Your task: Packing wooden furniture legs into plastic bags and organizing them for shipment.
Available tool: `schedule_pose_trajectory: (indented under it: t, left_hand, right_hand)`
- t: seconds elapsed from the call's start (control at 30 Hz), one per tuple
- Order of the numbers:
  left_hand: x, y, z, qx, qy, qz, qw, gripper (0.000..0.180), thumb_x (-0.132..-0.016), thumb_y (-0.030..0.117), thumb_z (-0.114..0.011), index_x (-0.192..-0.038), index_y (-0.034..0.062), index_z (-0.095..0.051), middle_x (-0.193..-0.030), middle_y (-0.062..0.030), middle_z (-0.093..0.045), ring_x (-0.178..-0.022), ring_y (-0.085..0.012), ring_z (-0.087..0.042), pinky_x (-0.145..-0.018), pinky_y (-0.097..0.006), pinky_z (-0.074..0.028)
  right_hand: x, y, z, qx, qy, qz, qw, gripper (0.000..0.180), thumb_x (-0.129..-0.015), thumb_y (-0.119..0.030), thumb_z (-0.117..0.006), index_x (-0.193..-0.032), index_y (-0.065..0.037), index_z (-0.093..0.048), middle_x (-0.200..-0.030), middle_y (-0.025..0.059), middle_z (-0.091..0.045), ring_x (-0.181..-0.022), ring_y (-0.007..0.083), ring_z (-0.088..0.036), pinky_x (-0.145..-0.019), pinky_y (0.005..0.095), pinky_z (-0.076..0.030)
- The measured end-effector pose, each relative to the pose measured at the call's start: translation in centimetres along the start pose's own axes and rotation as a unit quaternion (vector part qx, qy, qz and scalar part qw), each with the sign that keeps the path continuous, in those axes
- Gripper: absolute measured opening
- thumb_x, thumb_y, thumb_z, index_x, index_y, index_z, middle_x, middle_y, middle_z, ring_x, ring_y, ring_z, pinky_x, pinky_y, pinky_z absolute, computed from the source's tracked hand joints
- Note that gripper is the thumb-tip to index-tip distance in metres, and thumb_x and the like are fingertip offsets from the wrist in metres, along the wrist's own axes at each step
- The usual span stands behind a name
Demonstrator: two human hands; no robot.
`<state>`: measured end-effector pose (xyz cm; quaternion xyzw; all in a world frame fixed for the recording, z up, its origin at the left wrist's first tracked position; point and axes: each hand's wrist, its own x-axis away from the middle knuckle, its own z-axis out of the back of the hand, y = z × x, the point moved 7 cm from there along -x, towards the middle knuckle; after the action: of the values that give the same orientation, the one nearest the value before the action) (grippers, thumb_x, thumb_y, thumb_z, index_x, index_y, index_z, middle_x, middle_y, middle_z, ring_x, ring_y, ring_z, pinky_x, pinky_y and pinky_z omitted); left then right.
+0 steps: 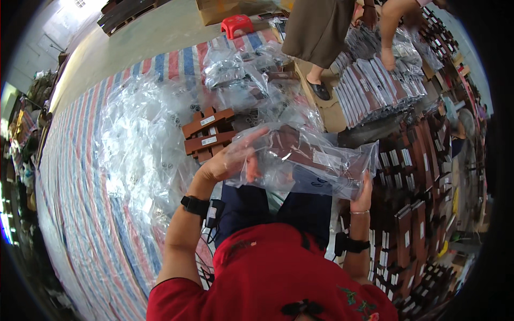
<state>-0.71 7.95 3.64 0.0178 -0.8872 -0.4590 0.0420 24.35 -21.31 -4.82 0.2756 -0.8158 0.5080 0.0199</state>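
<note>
A clear plastic bag (342, 174) with a flat brown piece (292, 145) inside is stretched between my hands, above my lap. The piece bears a white label. My left hand (230, 163) holds the bag's left end, its fingers spread around the film and partly seen through it. On the right end, my right hand (364, 195) grips the bag's edge; its thumb is hidden. Just beyond my left hand lies a crossed stack of brown pieces (209, 131) with white labels.
A heap of clear bags (144, 144) covers the striped sheet (80, 176) at left. Bagged brown pieces (369, 88) stand in rows at far right, beside another person's foot (318, 85). Many brown pieces (404, 235) stack at right. A red stool (237, 25) stands beyond.
</note>
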Motion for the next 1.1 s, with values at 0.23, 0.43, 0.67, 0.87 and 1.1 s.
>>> schedule_pose_trajectory:
  t: [0.23,0.43,0.67,0.87,1.1]
  left_hand:
    - [-0.2,-7.3,-0.2,-0.019,0.145,0.035,0.989,0.071,-0.086,0.027,-0.067,-0.142,0.0045,-0.029,-0.111,-0.0108,-0.059,-0.099,-0.0200,-0.059,-0.089,-0.041,-0.052]
    - [-1.2,-8.1,-0.7,0.161,0.202,-0.054,0.964,0.041,-0.088,0.030,-0.064,-0.116,0.0025,-0.053,-0.113,-0.0063,-0.057,-0.107,-0.0192,-0.058,-0.098,-0.039,-0.046]
    - [-1.1,-10.5,2.0,0.143,0.295,-0.023,0.944,0.024,-0.089,0.030,-0.060,-0.100,0.0096,-0.056,-0.093,-0.0018,-0.056,-0.085,-0.0157,-0.059,-0.076,-0.031,-0.050]
    - [1.5,-8.2,1.6,0.144,0.398,0.032,0.906,0.035,-0.086,0.032,-0.065,-0.109,0.0063,-0.061,-0.100,-0.0031,-0.064,-0.093,-0.0168,-0.060,-0.091,-0.033,-0.044]
    - [7.5,-3.0,0.8,0.171,0.337,-0.140,0.915,0.039,-0.092,0.031,-0.057,-0.122,0.0070,-0.055,-0.115,-0.0056,-0.062,-0.104,-0.0183,-0.059,-0.093,-0.035,-0.047]
  right_hand:
    - [0.9,0.5,-1.0,0.055,-0.016,0.035,0.998,0.025,-0.089,-0.023,-0.061,-0.105,-0.004,-0.061,-0.100,0.0021,-0.063,-0.093,0.0135,-0.059,-0.084,0.0289,-0.046]
    - [2.2,2.6,-0.3,0.117,-0.015,0.060,0.991,0.025,-0.094,-0.021,-0.056,-0.110,-0.003,-0.060,-0.104,0.0017,-0.062,-0.095,0.0109,-0.057,-0.084,0.0274,-0.043]
    - [4.0,4.1,0.5,0.051,0.015,-0.018,0.998,0.026,-0.095,-0.028,-0.054,-0.101,-0.004,-0.063,-0.092,0.0004,-0.061,-0.085,0.0086,-0.056,-0.076,0.0244,-0.044]
    - [1.7,4.3,7.0,-0.005,0.107,0.024,0.994,0.016,-0.090,-0.024,-0.062,-0.084,-0.008,-0.061,-0.078,0.0011,-0.059,-0.070,0.0100,-0.056,-0.063,0.0253,-0.045]
    - [-2.9,7.1,3.1,0.030,0.106,-0.052,0.993,0.013,-0.088,-0.024,-0.066,-0.087,-0.012,-0.063,-0.074,-0.0029,-0.057,-0.063,0.0088,-0.053,-0.055,0.0207,-0.041]
